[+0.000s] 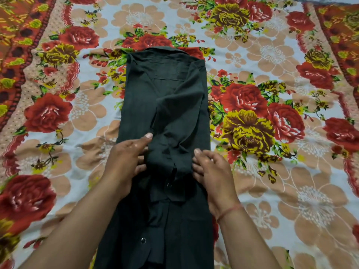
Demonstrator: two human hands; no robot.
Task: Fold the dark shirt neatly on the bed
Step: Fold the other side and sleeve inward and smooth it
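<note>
On the floral bed (291, 171), both hands' fingers (200, 167) pinching the dark shirt (165, 105).

No words, labels, brand marks, numbers or signs can be read anywhere in the view. The dark shirt (165, 123) shows only plain cloth and two small round snaps, with no tag or print to read. The bedsheet (272, 171) carries a flower pattern of red and yellow roses and peach blossoms, but no lettering.
</note>
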